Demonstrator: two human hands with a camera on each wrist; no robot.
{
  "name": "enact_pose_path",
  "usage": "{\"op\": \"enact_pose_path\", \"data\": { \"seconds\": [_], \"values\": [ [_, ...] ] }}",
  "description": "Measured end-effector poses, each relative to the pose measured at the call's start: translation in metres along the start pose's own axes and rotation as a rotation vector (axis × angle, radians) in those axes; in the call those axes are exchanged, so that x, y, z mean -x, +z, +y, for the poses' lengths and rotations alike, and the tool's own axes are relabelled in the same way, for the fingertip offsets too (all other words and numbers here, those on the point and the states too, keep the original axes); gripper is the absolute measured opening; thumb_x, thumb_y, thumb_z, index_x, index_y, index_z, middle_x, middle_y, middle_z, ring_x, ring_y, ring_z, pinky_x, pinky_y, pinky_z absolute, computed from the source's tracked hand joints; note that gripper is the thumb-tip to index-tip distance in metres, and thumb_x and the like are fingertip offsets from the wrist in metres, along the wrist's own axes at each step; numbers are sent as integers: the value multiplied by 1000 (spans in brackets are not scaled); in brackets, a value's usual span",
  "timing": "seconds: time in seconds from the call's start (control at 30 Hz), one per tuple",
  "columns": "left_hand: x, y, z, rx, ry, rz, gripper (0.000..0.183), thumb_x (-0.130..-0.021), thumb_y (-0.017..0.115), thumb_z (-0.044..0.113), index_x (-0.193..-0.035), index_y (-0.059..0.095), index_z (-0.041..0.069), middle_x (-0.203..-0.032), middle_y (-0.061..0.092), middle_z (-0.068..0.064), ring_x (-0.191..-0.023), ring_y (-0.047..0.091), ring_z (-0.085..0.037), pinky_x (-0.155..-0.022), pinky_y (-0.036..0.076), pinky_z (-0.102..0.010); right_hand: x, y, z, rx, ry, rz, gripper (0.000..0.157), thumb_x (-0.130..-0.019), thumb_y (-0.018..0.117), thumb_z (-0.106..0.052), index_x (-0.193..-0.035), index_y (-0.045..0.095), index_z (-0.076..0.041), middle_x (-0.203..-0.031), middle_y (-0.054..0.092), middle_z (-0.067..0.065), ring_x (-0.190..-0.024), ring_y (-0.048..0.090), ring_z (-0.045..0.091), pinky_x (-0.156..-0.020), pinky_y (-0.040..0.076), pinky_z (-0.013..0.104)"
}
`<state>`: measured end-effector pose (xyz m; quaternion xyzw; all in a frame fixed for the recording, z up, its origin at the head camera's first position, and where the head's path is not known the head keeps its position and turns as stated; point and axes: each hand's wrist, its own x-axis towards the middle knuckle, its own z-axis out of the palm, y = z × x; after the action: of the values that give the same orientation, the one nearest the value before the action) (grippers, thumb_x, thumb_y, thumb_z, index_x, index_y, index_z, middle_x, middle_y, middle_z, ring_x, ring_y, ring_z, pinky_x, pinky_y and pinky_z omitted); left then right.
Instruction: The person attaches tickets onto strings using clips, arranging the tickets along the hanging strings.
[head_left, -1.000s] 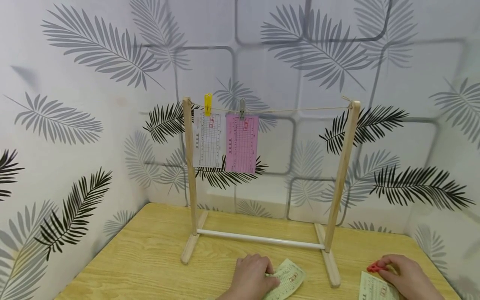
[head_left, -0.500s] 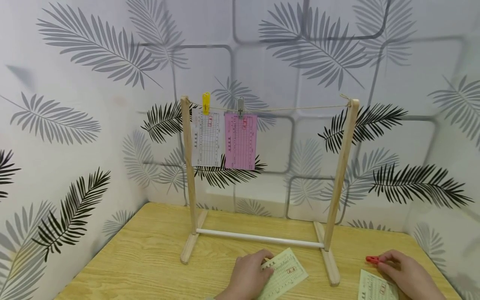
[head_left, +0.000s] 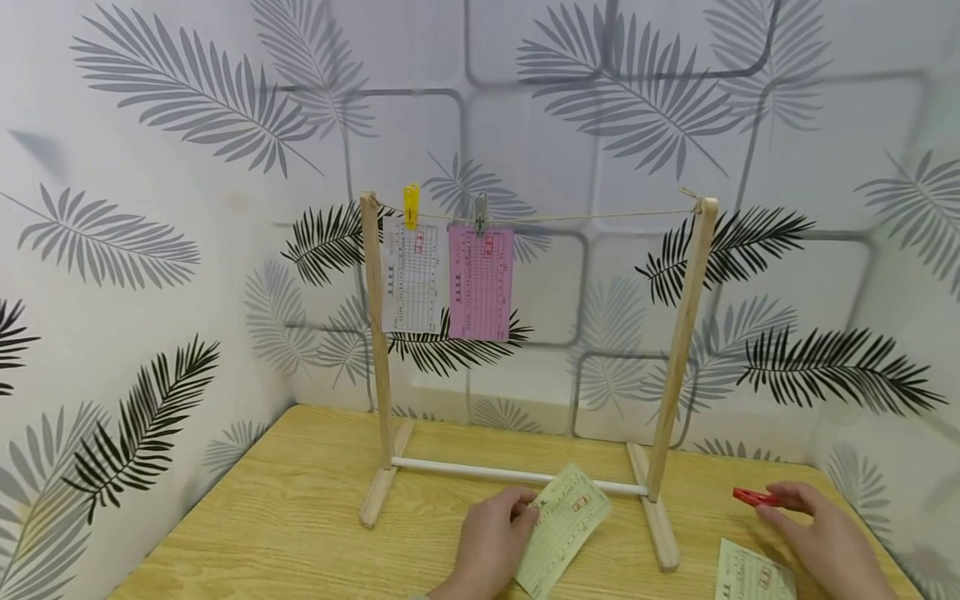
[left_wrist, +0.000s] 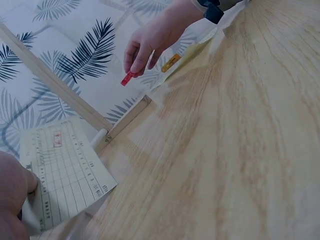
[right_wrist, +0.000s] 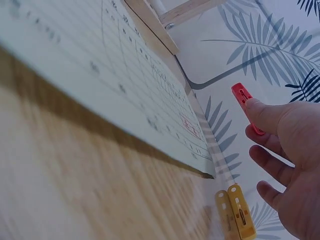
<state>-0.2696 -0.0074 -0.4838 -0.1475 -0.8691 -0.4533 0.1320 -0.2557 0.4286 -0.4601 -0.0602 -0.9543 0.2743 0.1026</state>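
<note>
Between its thumb and fingers my left hand point(head_left: 492, 536) grips a pale yellow-green printed form point(head_left: 562, 529), tilted above the table. A red clothespin point(head_left: 754, 497) is pinched by my right hand point(head_left: 825, 525), off the table at the right. Close below that hand lies another pale yellow-green form point(head_left: 750, 575), partly cut off by the frame edge. In the right wrist view a yellow clothespin point(right_wrist: 242, 212) shows near the right hand's lower fingers. On the string point(head_left: 600, 217) hang a white form point(head_left: 411, 279) under a yellow clothespin point(head_left: 412, 207) and a pink form point(head_left: 482, 287) under a grey clothespin point(head_left: 481, 214).
The string is tied between two wooden posts point(head_left: 684, 350) joined low down by a white rod point(head_left: 480, 472). Their wooden feet point(head_left: 660, 533) stand on the wood-grain table point(head_left: 262, 517). A leaf-patterned wall point(head_left: 525, 150) rises behind.
My left hand has raised the yellow-green form and turned it more upright. My right hand has lifted a little with the red clothespin. The hanging forms stay in place.
</note>
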Motion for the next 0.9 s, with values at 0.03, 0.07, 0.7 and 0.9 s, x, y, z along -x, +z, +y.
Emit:
{"op": "enact_pose_path", "data": {
  "seconds": [0.03,0.07,0.7,0.9],
  "values": [
    [-1,0,1,19,-14,5,13,-95,72,20,-108,74,22,-83,63,20,-69,55,2,-63,48,-21,1,0,-1,2,-4,8,79,-92,59,-66,-132,57,2,-120,64,25,-114,52,51,-83,44,62],
    [-1,-1,1,38,-30,9,14,-95,72,20,-109,74,23,-82,63,20,-69,56,2,-62,48,-21,1,-1,-2,0,-7,17,78,-92,59,-67,-131,58,1,-120,65,24,-114,52,51,-83,43,63],
    [-7,-15,8,211,-43,162,12,-99,67,24,-111,70,26,-88,67,14,-85,61,-5,-68,50,-23,2,-5,-25,-59,-4,67,75,-94,56,-65,-135,56,-2,-117,67,19,-116,52,51,-85,45,63],
    [-6,-18,9,264,-17,202,13,-100,66,25,-113,69,23,-91,69,12,-91,64,-8,-75,52,-26,6,-8,-36,-91,-23,127,72,-95,59,-61,-132,57,1,-118,66,24,-114,54,49,-82,48,60]
  ]
}}
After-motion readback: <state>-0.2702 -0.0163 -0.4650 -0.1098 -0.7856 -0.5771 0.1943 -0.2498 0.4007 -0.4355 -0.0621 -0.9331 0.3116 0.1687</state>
